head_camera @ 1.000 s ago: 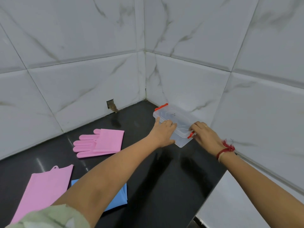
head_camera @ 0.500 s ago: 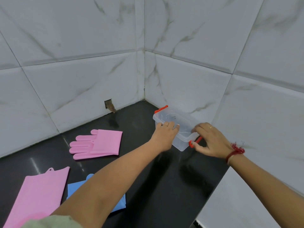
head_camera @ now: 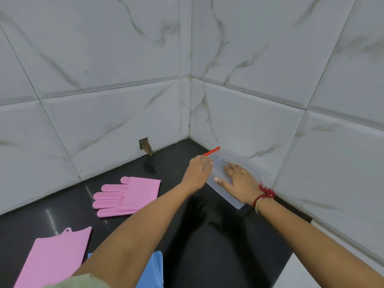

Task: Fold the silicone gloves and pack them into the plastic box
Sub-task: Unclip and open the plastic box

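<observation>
- Clear plastic box [head_camera: 232,196] sits on the black bench [head_camera: 207,235] right up in the far corner, close along the right-hand tiled wall [head_camera: 270,90]. It's motion-blurred, so I can't tell if the lid is on or coming off.
- Left hand [head_camera: 197,173] is at the box's far-left side, fingers curled against its edge, just under the red clip [head_camera: 212,151] at the far end. Looks like a hold, but it's too blurry to be sure.
- Right hand [head_camera: 239,181] lies palm down on top of the box, fingers spread flat and thumb sticking out to the left. It's pressing rather than wrapped around anything. Red thread band [head_camera: 265,194] on that wrist.
- Pink glove [head_camera: 128,196] lies flat near the back wall, well left of the box, fingers pointing left.
- Second pink glove [head_camera: 54,258] sits at the bench's near-left edge, cuff end with its hang loop pointing away.
- Blue glove [head_camera: 153,269] is mostly hidden under the left forearm, near the front edge.
</observation>
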Motion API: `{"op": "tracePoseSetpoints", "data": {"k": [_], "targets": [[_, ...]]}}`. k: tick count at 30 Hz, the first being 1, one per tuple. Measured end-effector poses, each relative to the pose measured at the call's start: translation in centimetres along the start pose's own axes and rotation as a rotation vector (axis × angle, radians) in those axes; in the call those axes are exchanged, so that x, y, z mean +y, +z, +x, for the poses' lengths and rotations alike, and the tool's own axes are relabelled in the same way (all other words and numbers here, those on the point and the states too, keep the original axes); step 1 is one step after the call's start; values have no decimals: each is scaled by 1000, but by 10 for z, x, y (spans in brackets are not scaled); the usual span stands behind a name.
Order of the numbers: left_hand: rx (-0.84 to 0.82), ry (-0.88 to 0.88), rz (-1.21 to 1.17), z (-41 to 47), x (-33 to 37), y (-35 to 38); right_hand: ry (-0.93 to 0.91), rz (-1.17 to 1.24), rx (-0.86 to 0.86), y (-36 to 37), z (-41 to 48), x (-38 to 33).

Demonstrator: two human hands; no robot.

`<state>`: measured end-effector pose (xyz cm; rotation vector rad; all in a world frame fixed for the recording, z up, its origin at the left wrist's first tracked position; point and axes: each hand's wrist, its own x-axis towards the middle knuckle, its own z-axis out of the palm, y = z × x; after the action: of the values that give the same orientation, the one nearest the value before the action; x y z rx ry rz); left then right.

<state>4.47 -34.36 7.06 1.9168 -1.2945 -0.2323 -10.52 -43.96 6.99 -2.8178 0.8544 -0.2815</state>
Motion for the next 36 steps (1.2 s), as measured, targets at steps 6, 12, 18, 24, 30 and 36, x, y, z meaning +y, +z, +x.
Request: {"op": "tracePoseSetpoints", "data": {"k": [6,12,18,24,30,36], "targets": [[111,-275,-133,39,-11,8,-55,-144,-98,5,5,11],[49,-480,-161,69,-20,0,-42,-145,-85,3,7,7],[-8,-572,-307,78,-27,-4,-57,-156,-103,-3,5,4],[-16,-979,-917,65,-39,17,-57,-124,-119,-6,3,1],[-26,-1056,-1067,60,-43,25,-20,54,8,-29,21,-10],[-1,-1080,-1111,64,-46,30,-328,-381,-154,-51,107,-37]]}}
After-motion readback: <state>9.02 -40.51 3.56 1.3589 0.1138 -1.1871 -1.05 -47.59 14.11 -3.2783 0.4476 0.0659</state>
